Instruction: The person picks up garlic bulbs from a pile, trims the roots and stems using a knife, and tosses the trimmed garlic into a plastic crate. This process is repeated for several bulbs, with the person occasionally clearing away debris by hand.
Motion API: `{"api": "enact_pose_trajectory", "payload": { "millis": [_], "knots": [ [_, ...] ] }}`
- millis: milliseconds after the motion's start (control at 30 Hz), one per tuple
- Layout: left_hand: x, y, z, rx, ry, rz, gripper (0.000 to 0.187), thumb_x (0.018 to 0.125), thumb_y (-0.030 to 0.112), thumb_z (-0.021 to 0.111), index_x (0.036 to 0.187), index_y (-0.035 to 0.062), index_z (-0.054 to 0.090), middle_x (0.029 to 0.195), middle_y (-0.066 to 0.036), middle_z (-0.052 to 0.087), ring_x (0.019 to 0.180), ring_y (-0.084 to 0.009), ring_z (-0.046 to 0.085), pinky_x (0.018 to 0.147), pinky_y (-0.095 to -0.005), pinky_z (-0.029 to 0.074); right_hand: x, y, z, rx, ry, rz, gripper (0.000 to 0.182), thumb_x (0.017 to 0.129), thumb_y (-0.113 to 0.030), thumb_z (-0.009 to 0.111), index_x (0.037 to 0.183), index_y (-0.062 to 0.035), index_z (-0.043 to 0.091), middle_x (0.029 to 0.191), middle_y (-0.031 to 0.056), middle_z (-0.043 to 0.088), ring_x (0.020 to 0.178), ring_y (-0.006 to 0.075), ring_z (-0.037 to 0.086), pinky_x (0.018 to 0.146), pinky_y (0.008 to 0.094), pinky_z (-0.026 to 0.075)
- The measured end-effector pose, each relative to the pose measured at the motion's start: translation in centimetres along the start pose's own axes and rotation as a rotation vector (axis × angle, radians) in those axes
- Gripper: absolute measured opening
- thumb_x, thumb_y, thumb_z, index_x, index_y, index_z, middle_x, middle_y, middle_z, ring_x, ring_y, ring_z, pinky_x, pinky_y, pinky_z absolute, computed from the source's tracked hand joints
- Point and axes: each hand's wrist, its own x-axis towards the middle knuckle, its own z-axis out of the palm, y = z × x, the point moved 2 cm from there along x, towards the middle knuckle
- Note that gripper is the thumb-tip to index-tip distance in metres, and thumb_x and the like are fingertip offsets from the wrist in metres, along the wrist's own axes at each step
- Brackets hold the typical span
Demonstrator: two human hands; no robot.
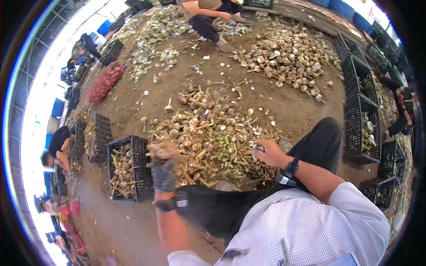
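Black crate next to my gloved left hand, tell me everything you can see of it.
The black crate looks like plastic, with slotted walls and an open top. It stands upright on the dirt floor, beside the garlic heap. Pale, dry-looking stalks lie jumbled inside. The left hand is close by its side; whether they touch is unclear.

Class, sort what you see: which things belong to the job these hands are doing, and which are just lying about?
Seemingly part of the job:
garlic in the gloved left hand
small dark tool in the right hand
garlic heap in front
nearby crate

Apparently just lying about:
red net sack
right-side crates
blue barrel
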Motion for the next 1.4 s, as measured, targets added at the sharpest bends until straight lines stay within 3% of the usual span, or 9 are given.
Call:
{"api": "enact_pose_trajectory", "payload": {
  "millis": [100,267,400,500,633,900,967,1133,1400],
  "knots": [
    [-2.5,2.3,7.9,-0.687,-0.145,-0.195,0.040,0.082,-0.001,0.063,0.120,0.0053,0.055,0.100,-0.004,0.061,0.092,-0.0118,0.056,0.073,-0.0265,0.050,-1.1,-3.9,-1.3,0.026,0.061,-0.255,0.028,0.082,-0.026,0.065,0.085,0.0018,0.061,0.076,0.0195,0.060,0.068,0.0375,0.057,0.064,0.0466,0.045],
    [-5.4,-1.8,14.6,-0.048,-0.399,-0.188,0.042,0.080,0.013,0.071,0.119,0.0071,0.056,0.103,-0.007,0.065,0.093,-0.0168,0.061,0.077,-0.0331,0.051,-3.6,-6.3,-2.0,-0.042,0.069,-0.372,0.023,0.068,-0.016,0.071,0.079,-0.0013,0.057,0.073,0.0174,0.054,0.068,0.0376,0.055,0.059,0.0435,0.043],
    [-7.4,-4.6,17.3,0.797,-0.320,0.666,0.043,0.081,0.023,0.070,0.119,0.0089,0.057,0.113,-0.009,0.064,0.100,-0.0299,0.060,0.090,-0.0430,0.045,-4.4,-6.1,-1.9,-0.160,0.040,-0.364,0.027,0.067,-0.017,0.071,0.081,-0.0007,0.054,0.075,0.0177,0.054,0.073,0.0396,0.057,0.063,0.0452,0.045],
    [-8.0,-5.7,18.1,0.100,-0.415,0.077,0.039,0.082,0.021,0.068,0.119,0.0102,0.058,0.116,-0.010,0.062,0.103,-0.0292,0.059,0.091,-0.0420,0.045,-4.7,-5.1,-1.3,-0.243,0.049,-0.333,0.028,0.065,-0.016,0.072,0.082,-0.0008,0.054,0.074,0.0178,0.054,0.073,0.0394,0.057,0.063,0.0453,0.046],
    [-8.6,-4.1,17.9,-0.030,-0.474,-0.137,0.034,0.083,0.021,0.066,0.115,0.0082,0.062,0.109,-0.011,0.065,0.103,-0.0302,0.059,0.093,-0.0428,0.043,-4.2,-4.3,-0.7,-0.295,0.033,-0.377,0.030,0.064,-0.015,0.072,0.081,-0.0014,0.053,0.074,0.0178,0.054,0.072,0.0390,0.058,0.063,0.0454,0.046],
    [-9.3,-8.3,17.2,0.239,-0.320,0.007,0.032,0.082,0.021,0.066,0.110,0.0064,0.061,0.109,-0.015,0.062,0.102,-0.0333,0.057,0.090,-0.0424,0.044,-1.8,-1.9,2.1,-0.419,-0.130,-0.272,0.025,0.070,-0.016,0.069,0.086,-0.0009,0.057,0.081,0.0184,0.061,0.078,0.0390,0.060,0.070,0.0475,0.048],
    [-9.9,-6.6,15.6,0.835,-0.254,0.845,0.032,0.083,0.019,0.066,0.112,0.0072,0.057,0.109,-0.015,0.058,0.101,-0.0338,0.055,0.088,-0.0437,0.046,-0.9,1.4,1.8,-0.513,-0.214,-0.118,0.023,0.073,-0.018,0.068,0.085,-0.0005,0.059,0.079,0.0200,0.062,0.074,0.0393,0.060,0.067,0.0475,0.048],
    [-9.0,-6.4,14.0,-0.595,-0.257,-0.305,0.038,0.081,0.017,0.070,0.114,0.0074,0.055,0.108,-0.012,0.060,0.094,-0.0243,0.060,0.083,-0.0369,0.050,0.2,5.9,1.7,-0.417,-0.130,0.117,0.039,0.084,-0.036,0.062,0.096,0.0022,0.063,0.074,0.0191,0.064,0.065,0.0323,0.062,0.062,0.0439,0.049],
    [-7.7,-3.2,18.1,0.010,-0.384,0.079,0.061,0.074,0.021,0.077,0.123,0.0010,0.047,0.104,-0.011,0.060,0.088,-0.0254,0.059,0.085,-0.0356,0.048,-0.6,-4.6,2.4,0.367,-0.140,0.168,0.046,0.080,-0.038,0.072,0.102,-0.0003,0.062,0.077,0.0025,0.061,0.067,0.0095,0.053,0.062,0.0291,0.045]
  ]
}}
